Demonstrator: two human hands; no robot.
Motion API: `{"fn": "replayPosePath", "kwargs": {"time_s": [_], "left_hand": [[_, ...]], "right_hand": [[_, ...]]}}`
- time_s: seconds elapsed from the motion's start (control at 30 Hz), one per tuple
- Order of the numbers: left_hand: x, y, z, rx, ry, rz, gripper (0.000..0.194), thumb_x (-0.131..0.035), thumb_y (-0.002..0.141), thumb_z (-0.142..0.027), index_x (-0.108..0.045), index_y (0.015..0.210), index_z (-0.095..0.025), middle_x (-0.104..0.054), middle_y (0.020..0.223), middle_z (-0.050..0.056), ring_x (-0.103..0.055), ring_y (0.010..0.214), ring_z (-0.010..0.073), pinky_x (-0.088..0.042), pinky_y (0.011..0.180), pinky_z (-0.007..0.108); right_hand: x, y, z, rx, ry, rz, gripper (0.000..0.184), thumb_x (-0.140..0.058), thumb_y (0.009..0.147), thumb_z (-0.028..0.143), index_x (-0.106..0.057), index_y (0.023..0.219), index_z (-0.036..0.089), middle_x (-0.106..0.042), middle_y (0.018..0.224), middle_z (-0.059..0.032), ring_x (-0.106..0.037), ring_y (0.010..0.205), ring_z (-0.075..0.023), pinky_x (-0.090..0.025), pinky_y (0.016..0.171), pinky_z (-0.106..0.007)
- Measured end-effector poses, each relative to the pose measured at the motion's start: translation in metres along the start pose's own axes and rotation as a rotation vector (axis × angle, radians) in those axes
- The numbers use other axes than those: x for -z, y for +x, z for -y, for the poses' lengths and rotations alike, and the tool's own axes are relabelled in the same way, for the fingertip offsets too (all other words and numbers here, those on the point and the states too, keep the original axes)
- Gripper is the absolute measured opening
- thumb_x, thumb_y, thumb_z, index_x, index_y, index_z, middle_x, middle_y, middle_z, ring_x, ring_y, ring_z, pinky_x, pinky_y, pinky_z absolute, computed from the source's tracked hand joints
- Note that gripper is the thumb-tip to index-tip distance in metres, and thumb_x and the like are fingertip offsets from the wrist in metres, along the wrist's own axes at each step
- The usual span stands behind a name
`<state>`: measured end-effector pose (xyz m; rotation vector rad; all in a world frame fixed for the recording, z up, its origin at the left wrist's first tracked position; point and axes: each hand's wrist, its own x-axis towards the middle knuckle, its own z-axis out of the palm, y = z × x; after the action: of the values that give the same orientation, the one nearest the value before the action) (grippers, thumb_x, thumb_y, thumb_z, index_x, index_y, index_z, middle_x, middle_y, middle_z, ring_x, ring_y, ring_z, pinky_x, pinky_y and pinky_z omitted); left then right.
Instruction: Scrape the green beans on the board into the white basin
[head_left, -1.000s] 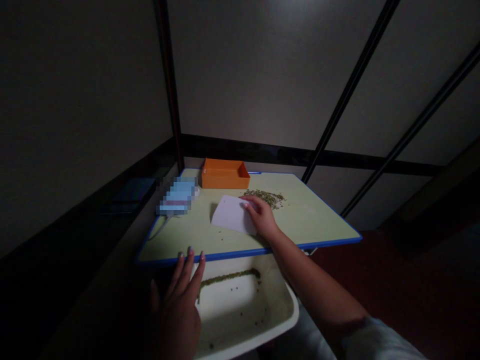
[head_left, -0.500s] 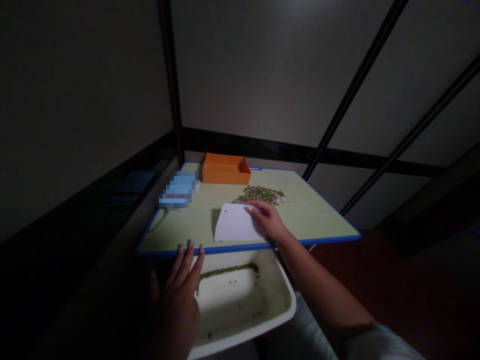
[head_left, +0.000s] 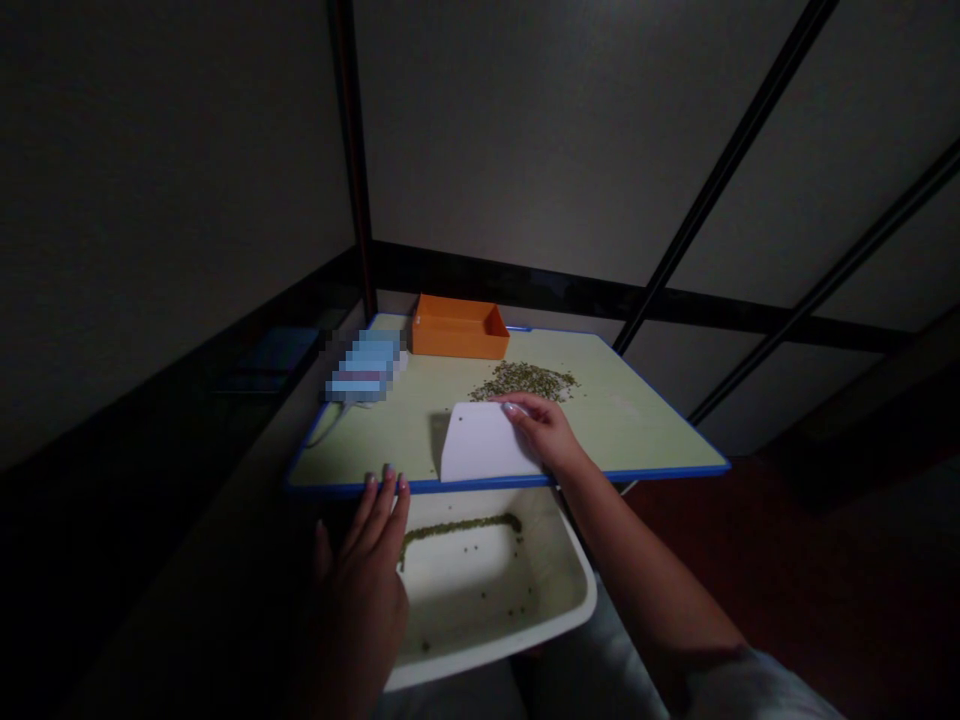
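Observation:
My right hand grips a white card by its upper right part, thumb on the near face. The card stands tilted on the tabletop close to the front edge, with a small dark speck on it. Behind it lies a spread of small greenish grains. My left hand has its fingers stretched out, fingertips at the table's blue edge and palm over the left side of a white plastic tub. A line of grains lies along the tub's far inner side, with several loose ones on its floor.
An orange open box stands at the back left of the pale green table. Left of it lies a blurred-out blue object with a cable. Walls close in behind and to the left. The tub sits below the table's front edge, above my lap.
The whole view has shifted slightly, so things appear a little higher and to the right. The card, still in my right hand, now reaches closer to the table's front edge.

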<state>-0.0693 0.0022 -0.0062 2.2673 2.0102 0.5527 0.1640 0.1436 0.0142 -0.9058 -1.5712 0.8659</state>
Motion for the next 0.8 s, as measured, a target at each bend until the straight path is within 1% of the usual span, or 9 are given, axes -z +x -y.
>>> {"fn": "replayPosePath", "kwargs": {"time_s": [0.1,0.17,0.23,0.37,0.5,0.67,0.8], "left_hand": [[-0.002,-0.001,0.001,0.001,-0.015,-0.014,0.07,-0.023,0.073,0.003,-0.031,0.139,-0.022,-0.03,0.15,0.005,-0.022,0.141,0.0181,-0.02,0.112,0.06],[-0.002,-0.002,0.0,0.013,-0.024,-0.028,0.069,-0.023,0.074,0.003,-0.032,0.139,-0.02,-0.03,0.15,0.006,-0.022,0.141,0.0171,-0.021,0.113,0.056],[-0.001,-0.002,-0.001,0.035,-0.028,-0.036,0.067,-0.022,0.075,0.002,-0.032,0.138,-0.017,-0.03,0.15,0.007,-0.022,0.141,0.0166,-0.024,0.113,0.053],[0.003,-0.001,-0.004,0.062,-0.027,-0.017,0.067,-0.021,0.075,0.003,-0.031,0.138,-0.015,-0.03,0.15,0.008,-0.023,0.14,0.0167,-0.027,0.112,0.052],[0.005,0.001,-0.005,0.074,-0.02,0.012,0.067,-0.021,0.074,0.003,-0.032,0.138,-0.013,-0.029,0.15,0.007,-0.022,0.141,0.0174,-0.025,0.113,0.053],[0.007,0.002,-0.005,0.066,-0.014,0.034,0.067,-0.022,0.073,0.003,-0.033,0.138,-0.012,-0.028,0.15,0.008,-0.022,0.14,0.0182,-0.025,0.113,0.053],[0.007,0.001,-0.005,0.058,-0.005,0.02,0.067,-0.022,0.073,0.003,-0.032,0.138,-0.013,-0.028,0.15,0.008,-0.023,0.14,0.0186,-0.025,0.112,0.055]], "right_hand": [[-0.003,-0.001,0.002,-0.002,0.019,-0.055,0.022,-0.064,0.078,0.039,-0.073,0.093,0.025,-0.072,0.099,-0.0031,-0.063,0.093,-0.0198,-0.045,0.088,-0.035],[-0.006,-0.001,0.005,0.009,0.005,-0.106,0.022,-0.063,0.079,0.038,-0.072,0.095,0.025,-0.071,0.102,-0.0032,-0.062,0.095,-0.0201,-0.044,0.089,-0.035],[-0.01,0.001,0.009,0.023,-0.036,-0.115,0.023,-0.062,0.08,0.038,-0.072,0.096,0.025,-0.071,0.103,-0.0035,-0.062,0.098,-0.0205,-0.044,0.091,-0.035],[-0.02,0.008,0.016,0.066,-0.111,-0.03,0.023,-0.059,0.082,0.038,-0.072,0.096,0.025,-0.071,0.102,-0.0037,-0.061,0.098,-0.0201,-0.043,0.091,-0.036],[-0.026,0.018,0.018,0.077,-0.101,0.04,0.023,-0.059,0.081,0.039,-0.072,0.094,0.024,-0.071,0.101,-0.0034,-0.061,0.097,-0.0189,-0.043,0.09,-0.035],[-0.025,0.02,0.013,0.04,-0.045,0.105,0.024,-0.06,0.081,0.04,-0.072,0.094,0.023,-0.071,0.099,-0.0037,-0.062,0.095,-0.0189,-0.044,0.088,-0.035],[-0.021,0.016,0.011,0.038,-0.025,0.113,0.026,-0.06,0.081,0.041,-0.072,0.094,0.023,-0.071,0.099,-0.0037,-0.062,0.094,-0.0187,-0.044,0.087,-0.034]]}}
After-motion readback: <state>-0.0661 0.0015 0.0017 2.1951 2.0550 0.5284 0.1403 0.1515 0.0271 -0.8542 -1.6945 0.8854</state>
